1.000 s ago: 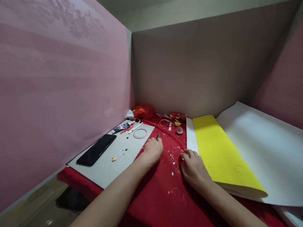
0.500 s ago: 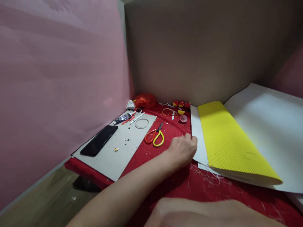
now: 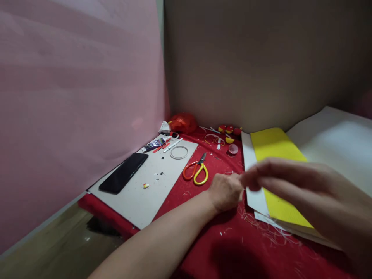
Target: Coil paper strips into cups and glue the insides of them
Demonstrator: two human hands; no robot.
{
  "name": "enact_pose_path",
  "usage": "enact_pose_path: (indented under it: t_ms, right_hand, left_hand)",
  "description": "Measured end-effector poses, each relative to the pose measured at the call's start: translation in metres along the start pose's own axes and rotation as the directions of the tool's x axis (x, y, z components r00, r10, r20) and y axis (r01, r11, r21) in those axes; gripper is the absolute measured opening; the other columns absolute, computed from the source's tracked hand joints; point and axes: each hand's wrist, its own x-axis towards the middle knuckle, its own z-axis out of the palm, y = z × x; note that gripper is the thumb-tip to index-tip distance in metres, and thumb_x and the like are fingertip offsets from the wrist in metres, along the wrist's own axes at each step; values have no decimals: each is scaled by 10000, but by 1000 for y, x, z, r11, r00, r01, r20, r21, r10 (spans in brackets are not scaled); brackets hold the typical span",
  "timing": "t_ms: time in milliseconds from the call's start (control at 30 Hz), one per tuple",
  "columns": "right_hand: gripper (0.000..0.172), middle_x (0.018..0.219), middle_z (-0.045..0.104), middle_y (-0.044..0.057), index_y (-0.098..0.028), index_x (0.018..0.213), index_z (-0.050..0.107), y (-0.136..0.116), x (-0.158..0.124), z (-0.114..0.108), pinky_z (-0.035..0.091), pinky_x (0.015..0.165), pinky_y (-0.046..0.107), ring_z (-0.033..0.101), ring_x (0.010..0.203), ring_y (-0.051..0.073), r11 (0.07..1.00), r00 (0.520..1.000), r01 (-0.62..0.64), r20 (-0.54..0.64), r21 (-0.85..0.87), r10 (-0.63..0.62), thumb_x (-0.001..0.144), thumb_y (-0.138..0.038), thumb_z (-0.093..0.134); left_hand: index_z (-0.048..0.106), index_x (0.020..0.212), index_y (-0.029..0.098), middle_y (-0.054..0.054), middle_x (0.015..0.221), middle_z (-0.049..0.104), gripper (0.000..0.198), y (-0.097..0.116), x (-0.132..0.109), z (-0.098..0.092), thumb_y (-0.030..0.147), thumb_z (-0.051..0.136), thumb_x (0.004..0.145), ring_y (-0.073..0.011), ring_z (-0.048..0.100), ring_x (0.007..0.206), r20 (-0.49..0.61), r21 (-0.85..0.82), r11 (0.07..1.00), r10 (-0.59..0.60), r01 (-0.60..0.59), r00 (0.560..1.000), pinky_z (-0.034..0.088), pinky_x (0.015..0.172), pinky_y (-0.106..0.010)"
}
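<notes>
The left hand point(image 3: 225, 190) rests on the red cloth point(image 3: 232, 248), loosely curled at the near corner of the white sheet point(image 3: 255, 195); whether it pinches that corner cannot be told. The right hand point(image 3: 308, 190) hovers blurred above the yellow corrugated sheet point(image 3: 273, 149), fingers extended and holding nothing. The yellow sheet lies on the white sheet, right of the left hand. A careless tug could crease the paper stack. The orange-and-yellow scissors point(image 3: 197, 171), just left of the left hand, could be knocked by the wrist.
</notes>
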Motion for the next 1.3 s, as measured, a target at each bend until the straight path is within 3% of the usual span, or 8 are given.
enact_pose_path:
  t_ms: [133,233,400,567,933,1100,1200,1300]
  right_hand:
    - [260,920,653,109,-134,976,616,-59,223,-15,514,654,327,640,776,198,959,959,-264,77,-104,272,764,-252,521]
    - [368,984,630,146,-84,1063,555,-67,281,-5,503,676,320,635,789,203,844,916,-366,11,-393,402,712,-192,532]
    - [668,1160,534,188,-90,1228,455,-27,271,28,416,866,361,508,1094,304,767,925,-288,42,-574,379,618,-275,656]
    - [762,1203,483,233,-58,1310,347,-12,287,53,330,920,407,440,1145,363,688,941,-205,53,-697,333,658,-340,623]
    - [323,978,614,185,-109,1000,515,-15,289,63,372,797,395,556,954,333,692,955,-199,22,-694,297,699,-222,530]
    - [353,909,639,80,-164,1017,525,-30,285,49,430,682,285,600,828,219,811,949,-240,47,-534,311,670,-229,525]
    - [367,893,644,60,-165,1017,554,-44,271,41,449,653,270,608,776,192,870,947,-238,95,-433,306,657,-216,511]
    - [397,938,640,61,-171,1022,575,-61,251,33,460,683,274,607,797,184,910,950,-218,138,-353,281,630,-179,515]
  left_hand:
    - [537,872,174,-53,840,672,185,-1,1,7,207,355,870,-189,639,711,-54,-52,998,-41,38,998,466,580,-284]
    - [538,849,181,-45,827,676,173,-3,1,8,210,368,869,-190,644,729,-61,-80,995,-59,54,996,467,599,-283]
    - [552,860,180,-58,810,682,191,-6,3,8,206,363,864,-212,651,716,-31,-111,989,-97,93,995,469,600,-303]
    - [565,876,177,-72,812,685,201,-8,3,9,217,369,853,-235,656,714,-2,-143,984,-108,107,994,479,605,-329]
    - [594,873,163,-122,801,682,214,-11,2,8,203,392,816,-271,649,718,-51,-370,908,-231,196,972,463,647,-381]
    - [569,869,171,-91,761,658,194,-24,13,7,217,387,818,-218,624,732,-98,-632,696,-507,339,856,442,688,-346]
    - [517,822,167,-48,676,606,171,-34,20,7,266,379,824,-147,574,577,-29,-796,485,-629,362,777,428,549,-265]
    - [468,828,167,-6,616,556,252,-39,23,6,378,331,849,-90,456,385,85,-906,270,-641,327,763,332,370,-216]
